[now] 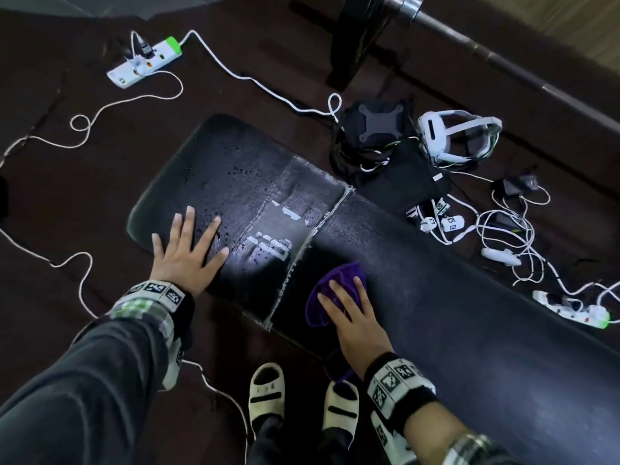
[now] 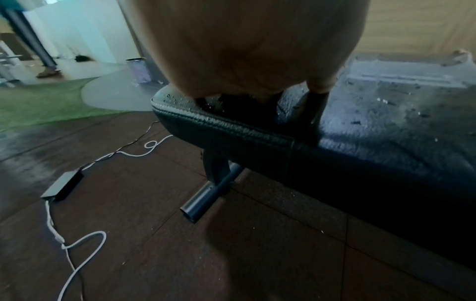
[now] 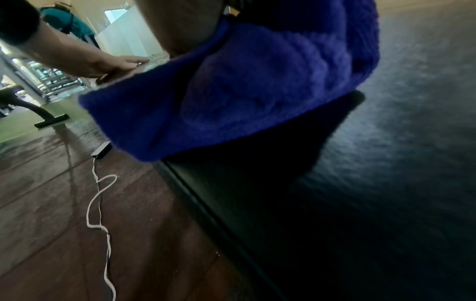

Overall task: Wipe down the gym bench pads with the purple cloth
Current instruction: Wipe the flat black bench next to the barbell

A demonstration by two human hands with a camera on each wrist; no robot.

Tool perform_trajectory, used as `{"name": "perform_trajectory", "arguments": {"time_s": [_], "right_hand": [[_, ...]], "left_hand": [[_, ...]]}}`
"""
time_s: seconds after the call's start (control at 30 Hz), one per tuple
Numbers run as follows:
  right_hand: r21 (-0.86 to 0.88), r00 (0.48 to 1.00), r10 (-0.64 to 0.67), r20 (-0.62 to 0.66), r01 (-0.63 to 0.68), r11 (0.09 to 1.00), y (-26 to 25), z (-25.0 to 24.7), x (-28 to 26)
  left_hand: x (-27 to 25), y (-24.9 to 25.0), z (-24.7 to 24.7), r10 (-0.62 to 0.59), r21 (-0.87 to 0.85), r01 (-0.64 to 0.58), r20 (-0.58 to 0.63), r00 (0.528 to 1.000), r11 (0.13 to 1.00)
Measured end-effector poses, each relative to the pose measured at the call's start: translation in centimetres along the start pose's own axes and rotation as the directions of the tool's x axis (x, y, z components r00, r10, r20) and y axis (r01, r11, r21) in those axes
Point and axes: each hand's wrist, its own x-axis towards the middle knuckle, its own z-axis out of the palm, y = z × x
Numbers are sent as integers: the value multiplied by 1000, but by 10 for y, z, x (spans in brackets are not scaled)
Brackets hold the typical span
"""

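A black padded gym bench (image 1: 436, 263) runs from upper left to lower right in the head view. Its far-left pad (image 1: 228, 169) carries water droplets. My left hand (image 1: 188, 253) lies flat on that wet pad near its front edge, fingers spread and straight. My right hand (image 1: 352, 310) presses the bunched purple cloth (image 1: 339, 280) onto the long pad just right of the stitched seam (image 1: 302, 260), fingers straight on top. In the right wrist view the purple cloth (image 3: 244, 85) hangs over the bench edge (image 3: 231, 203). In the left wrist view the palm (image 2: 244, 44) rests on the wet pad (image 2: 386, 114).
White cables and a power strip (image 1: 144, 60) lie on the dark floor behind the bench. A white headset (image 1: 459, 135), black gear and more cables sit at the far right side. A barbell (image 1: 503, 45) crosses the top right. My sandalled feet (image 1: 268, 394) stand by the bench front.
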Motion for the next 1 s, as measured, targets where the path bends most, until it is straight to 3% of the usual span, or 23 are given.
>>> {"name": "perform_trajectory", "arguments": {"time_s": [0.17,0.23,0.37,0.47,0.57,0.63,0.73,0.87,1.0], "right_hand": [[149,999,20,-38,-14,989,-24,-5,41],[169,999,-36,-17,38,985,-33,1,50],[90,981,-109,163,95,991,-43,13,54],[45,989,-58,137,52,998,-48,6,58],[29,987,40,154,-45,999,-57,1,73],[12,973,32,227,-35,999,-64,3,92],[-31,977,21,211,-15,999,-85,9,124],[-49,955,-233,182,246,968,-113,15,127],[-89,806,-532,261,568,818,-86,15,82]], "left_hand": [[0,1,3,-14,22,13,41,999,1000],[0,2,3,-19,25,18,49,999,1000],[1,0,9,19,33,-19,-17,1000,999],[2,-4,14,30,22,-29,-36,999,999],[1,-6,18,83,7,-83,-128,988,997],[1,-12,13,145,48,-138,-199,969,989],[12,-32,-2,207,37,-204,-217,954,978],[20,-51,2,226,42,-222,-211,951,974],[21,-50,12,221,95,-204,-237,946,974]]}}
